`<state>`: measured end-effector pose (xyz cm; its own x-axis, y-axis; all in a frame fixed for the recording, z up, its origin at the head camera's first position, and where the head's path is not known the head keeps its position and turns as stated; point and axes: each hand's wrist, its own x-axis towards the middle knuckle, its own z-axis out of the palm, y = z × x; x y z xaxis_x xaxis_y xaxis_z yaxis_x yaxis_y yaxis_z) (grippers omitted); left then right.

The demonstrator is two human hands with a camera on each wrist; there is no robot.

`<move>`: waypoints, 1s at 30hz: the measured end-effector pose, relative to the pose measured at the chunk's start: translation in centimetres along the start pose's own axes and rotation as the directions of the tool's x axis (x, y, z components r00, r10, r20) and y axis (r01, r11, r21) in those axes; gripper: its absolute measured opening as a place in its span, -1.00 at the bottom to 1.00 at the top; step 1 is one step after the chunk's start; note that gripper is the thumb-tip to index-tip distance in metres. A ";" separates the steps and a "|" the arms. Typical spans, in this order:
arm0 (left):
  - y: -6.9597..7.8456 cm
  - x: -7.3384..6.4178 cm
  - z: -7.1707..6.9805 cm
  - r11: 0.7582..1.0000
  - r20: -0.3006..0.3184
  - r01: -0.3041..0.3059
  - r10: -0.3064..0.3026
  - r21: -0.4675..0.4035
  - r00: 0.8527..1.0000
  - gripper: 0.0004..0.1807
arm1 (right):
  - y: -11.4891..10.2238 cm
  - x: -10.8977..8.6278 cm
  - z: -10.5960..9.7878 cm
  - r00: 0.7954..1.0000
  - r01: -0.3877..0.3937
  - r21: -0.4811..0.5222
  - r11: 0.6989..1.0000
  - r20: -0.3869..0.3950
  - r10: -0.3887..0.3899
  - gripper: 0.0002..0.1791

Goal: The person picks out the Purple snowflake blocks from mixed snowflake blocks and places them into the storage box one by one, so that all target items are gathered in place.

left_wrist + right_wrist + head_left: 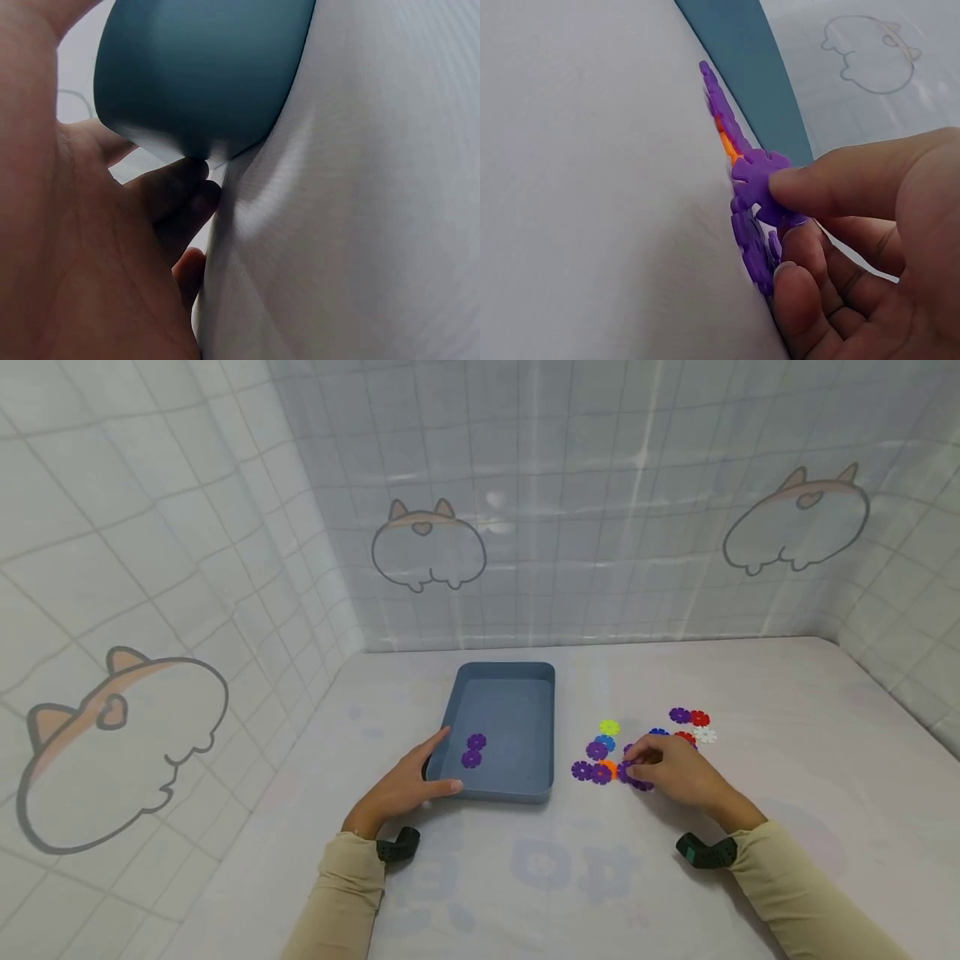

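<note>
My left hand (401,787) rests against the near left corner of a blue-grey tray (513,718). Its thumb lies along the front wall, and the fingers reach along the left side. In the left wrist view, fingertips (196,171) touch low on the tray's outer wall (199,75). Two purple snowflake discs (476,742) lie inside the tray. To the right of it, my right hand (681,775) pinches a purple snowflake disc (756,180) between thumb and fingers. That disc stands tilted, close over other purple discs (751,251) on the table.
Around the right hand lie more discs: a yellow-green one (609,727), a blue one (606,743), an orange one (609,767), a red one (700,718) and a white one (706,736). A pale cloth covers the table (480,893); a tile-patterned curtain (585,560) hangs behind.
</note>
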<state>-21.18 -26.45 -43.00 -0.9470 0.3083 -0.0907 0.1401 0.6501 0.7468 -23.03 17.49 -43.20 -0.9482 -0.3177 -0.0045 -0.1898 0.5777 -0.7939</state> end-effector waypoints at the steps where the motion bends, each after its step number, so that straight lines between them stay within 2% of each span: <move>1: 0.0 0.0 0.0 1.000 0.000 0.001 -0.001 -0.002 1.000 0.08 | 0.0 0.0 0.0 1.000 -0.008 0.005 1.000 -0.001 0.008 -0.86; 11: -0.1 0.0 0.0 1.000 -0.002 -0.001 0.001 -0.003 1.000 0.09 | 0.3 0.1 -0.4 0.999 -0.043 0.088 0.995 0.004 0.043 -0.78; 19: -0.2 0.0 0.0 1.000 -0.003 -0.011 0.011 -0.003 1.000 0.08 | 0.3 0.3 -0.4 0.999 -0.047 0.087 0.995 -0.010 0.048 -0.74; 30: -0.4 0.1 0.1 1.000 -0.004 -0.027 0.027 0.007 1.000 0.04 | 0.1 0.0 -0.3 0.997 -0.062 0.139 0.988 -0.046 0.069 -0.71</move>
<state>-21.29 -26.61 -43.37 -0.9441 0.3225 -0.0680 0.1672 0.6464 0.7445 -23.14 17.76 -43.10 -0.9697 -0.2422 -0.0310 -0.0936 0.4859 -0.8690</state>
